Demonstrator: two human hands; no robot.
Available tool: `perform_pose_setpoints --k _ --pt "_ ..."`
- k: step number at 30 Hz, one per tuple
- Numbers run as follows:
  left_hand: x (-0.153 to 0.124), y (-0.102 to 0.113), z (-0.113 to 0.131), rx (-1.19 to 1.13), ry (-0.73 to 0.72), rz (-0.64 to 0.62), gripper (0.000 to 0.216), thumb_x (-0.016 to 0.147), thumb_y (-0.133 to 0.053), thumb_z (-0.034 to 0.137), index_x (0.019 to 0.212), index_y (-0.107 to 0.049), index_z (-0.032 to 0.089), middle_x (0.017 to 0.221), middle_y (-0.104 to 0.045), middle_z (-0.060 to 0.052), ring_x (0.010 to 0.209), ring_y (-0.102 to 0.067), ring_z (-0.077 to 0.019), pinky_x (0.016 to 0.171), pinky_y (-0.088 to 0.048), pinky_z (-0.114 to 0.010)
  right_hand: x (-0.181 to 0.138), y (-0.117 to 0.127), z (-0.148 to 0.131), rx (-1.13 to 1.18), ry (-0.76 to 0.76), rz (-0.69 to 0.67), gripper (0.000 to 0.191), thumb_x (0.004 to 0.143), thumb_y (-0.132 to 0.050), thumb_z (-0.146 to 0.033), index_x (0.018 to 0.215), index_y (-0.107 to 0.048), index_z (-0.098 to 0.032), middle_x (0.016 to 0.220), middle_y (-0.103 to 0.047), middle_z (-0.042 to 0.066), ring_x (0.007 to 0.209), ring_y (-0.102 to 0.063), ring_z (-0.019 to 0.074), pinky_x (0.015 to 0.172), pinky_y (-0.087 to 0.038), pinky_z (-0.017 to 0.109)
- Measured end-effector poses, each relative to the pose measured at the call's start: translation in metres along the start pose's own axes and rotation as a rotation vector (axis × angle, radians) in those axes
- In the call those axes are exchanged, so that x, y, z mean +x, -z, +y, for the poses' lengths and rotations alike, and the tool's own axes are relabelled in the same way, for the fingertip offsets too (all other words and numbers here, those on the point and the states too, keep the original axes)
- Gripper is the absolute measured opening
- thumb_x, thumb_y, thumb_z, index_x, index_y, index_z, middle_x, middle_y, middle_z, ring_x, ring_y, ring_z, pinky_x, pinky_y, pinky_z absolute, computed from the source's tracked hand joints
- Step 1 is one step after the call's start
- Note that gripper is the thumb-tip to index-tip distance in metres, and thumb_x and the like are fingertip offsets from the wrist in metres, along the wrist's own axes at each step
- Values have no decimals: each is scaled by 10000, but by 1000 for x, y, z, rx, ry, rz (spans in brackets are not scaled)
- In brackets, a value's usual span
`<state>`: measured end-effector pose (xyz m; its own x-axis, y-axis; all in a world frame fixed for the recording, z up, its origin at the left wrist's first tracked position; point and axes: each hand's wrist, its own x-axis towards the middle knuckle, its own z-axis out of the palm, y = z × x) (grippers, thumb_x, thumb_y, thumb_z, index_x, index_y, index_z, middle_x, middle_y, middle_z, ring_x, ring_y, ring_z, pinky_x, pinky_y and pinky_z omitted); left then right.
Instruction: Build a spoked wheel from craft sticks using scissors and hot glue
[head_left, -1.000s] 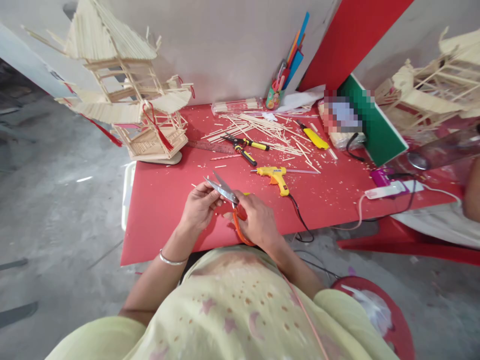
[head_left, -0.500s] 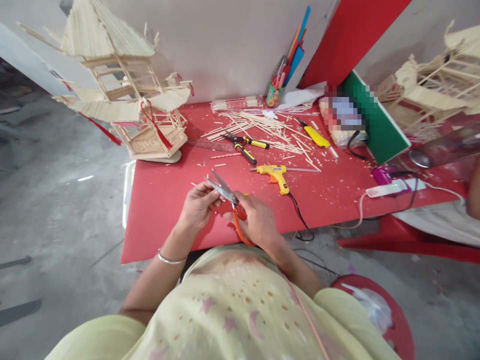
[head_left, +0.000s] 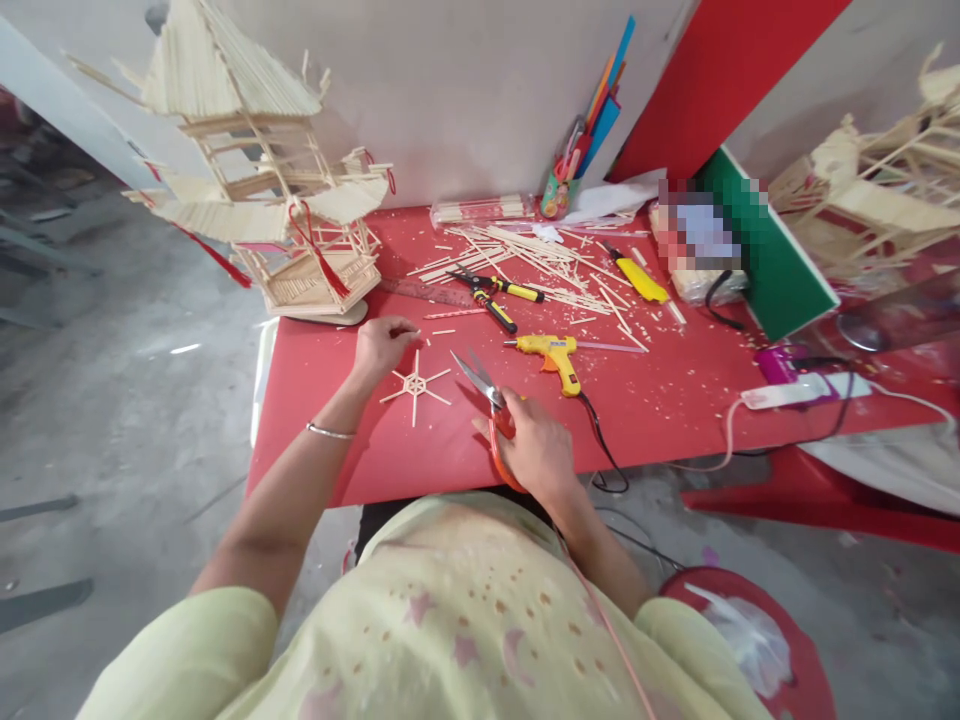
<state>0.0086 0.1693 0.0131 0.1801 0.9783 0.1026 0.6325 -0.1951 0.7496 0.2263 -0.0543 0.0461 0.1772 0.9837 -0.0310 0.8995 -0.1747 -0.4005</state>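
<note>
My right hand [head_left: 534,452] grips orange-handled scissors [head_left: 486,392] over the red table [head_left: 660,400]; the blades are apart and point up and left. My left hand [head_left: 381,343] reaches forward and rests on the table with its fingers curled under, so I cannot see whether they hold anything. Just right of that hand a small star-shaped piece made of thin sticks [head_left: 415,386] lies flat on the table, between the hand and the scissor tips.
A tall stick pagoda model [head_left: 270,200] stands at the table's back left. Further back lie a yellow glue gun [head_left: 553,352] with its cord, pliers [head_left: 496,294], a yellow cutter [head_left: 637,279], loose sticks [head_left: 540,255] and a pen cup [head_left: 559,190]. A power strip [head_left: 795,391] lies right.
The left hand has left the scissor blades and moved forward and left. The star-shaped stick piece now lies on the table. The right hand with the scissors has shifted slightly right.
</note>
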Motion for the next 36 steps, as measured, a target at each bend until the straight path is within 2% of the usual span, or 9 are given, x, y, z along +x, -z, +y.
perform_pose_setpoints --k 4,8,12,16,19,22,25,30,36 --pt "19 -13 -9 254 -113 -38 199 793 -731 385 872 -822 227 896 -762 -50 808 -659 -197 742 -491 -294 2 0 3 -46 -18 -53 548 1014 -494 -602 1430 -541 -249 1061 -702 101 997 -673 246 752 -404 297" --pt "28 -30 0 330 -309 -151 220 841 -710 360 991 -811 236 1042 -736 -73 892 -654 -204 767 -481 -297 7 0 6 -28 -21 -47 575 1012 -469 -636 1443 -524 -260 1087 -698 91 1003 -675 243 731 -401 298" --pt "38 -36 8 373 -330 -224 102 827 -679 244 867 -766 209 1012 -711 -71 878 -636 -197 745 -458 -293 10 2 10 -78 -35 -58 615 997 -479 -660 1458 -514 -254 1098 -693 105 1013 -664 254 738 -408 305" --pt "42 -18 5 255 -342 -123 102 842 -618 221 837 -707 171 907 -706 -72 844 -624 -194 760 -461 -298 4 1 15 -198 -70 -70 620 989 -504 -641 1457 -527 -236 1074 -681 130 999 -648 278 733 -413 323" --pt "38 3 -9 136 -219 -68 128 850 -603 234 863 -705 157 784 -697 -48 737 -607 -172 719 -462 -288 -3 0 19 -266 -62 -43 542 1006 -530 -516 1455 -528 -213 1074 -669 141 1010 -626 289 768 -428 341" --pt "30 18 -26 123 -125 -78 188 824 -631 239 944 -746 153 837 -731 -61 760 -626 -184 720 -467 -294 -7 7 21 -310 9 -25 501 985 -586 -393 1444 -543 -198 1137 -662 151 1045 -600 302 835 -444 368" --pt "20 21 -40 126 -100 -71 188 843 -618 254 921 -763 164 867 -733 -73 793 -630 -196 739 -480 -306 -3 22 16 -301 87 1 411 995 -579 -357 1377 -616 -213 1181 -672 146 1061 -593 297 885 -447 388" --pt "6 10 -43 116 -192 -16 191 891 -628 304 883 -764 170 922 -720 -95 893 -634 -214 798 -486 -317 46 29 -13 -49 297 -53 246 1037 -532 -331 1139 -752 -284 1084 -725 47 1032 -639 208 860 -454 310" --pt "-1 2 -41 167 -147 -11 225 919 -637 341 947 -805 195 947 -737 -92 867 -650 -216 769 -475 -320 155 -15 -61 -29 333 -103 197 1003 -592 -305 1077 -773 -280 1098 -744 28 1010 -661 199 828 -458 293"
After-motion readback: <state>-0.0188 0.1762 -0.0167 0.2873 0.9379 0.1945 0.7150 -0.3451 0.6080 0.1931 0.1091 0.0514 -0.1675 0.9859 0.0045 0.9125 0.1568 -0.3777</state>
